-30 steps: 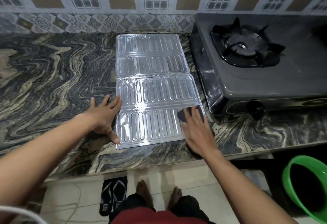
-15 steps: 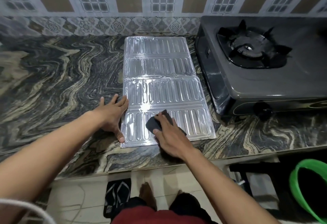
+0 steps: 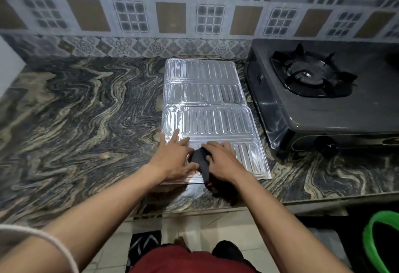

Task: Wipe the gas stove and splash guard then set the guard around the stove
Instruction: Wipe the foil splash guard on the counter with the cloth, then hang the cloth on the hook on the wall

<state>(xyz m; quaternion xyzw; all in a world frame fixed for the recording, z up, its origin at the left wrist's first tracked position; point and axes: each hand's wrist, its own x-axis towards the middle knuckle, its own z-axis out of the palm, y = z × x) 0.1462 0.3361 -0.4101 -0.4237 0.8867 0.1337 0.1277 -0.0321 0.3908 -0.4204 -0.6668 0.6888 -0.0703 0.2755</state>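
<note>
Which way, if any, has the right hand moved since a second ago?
Yes. The right hand, holding the dark cloth, slid left along the splash guard, away from the gas stove.

Home kitchen: gas stove (image 3: 336, 108), marble-patterned counter (image 3: 86, 117), tiled wall (image 3: 172, 13).
</note>
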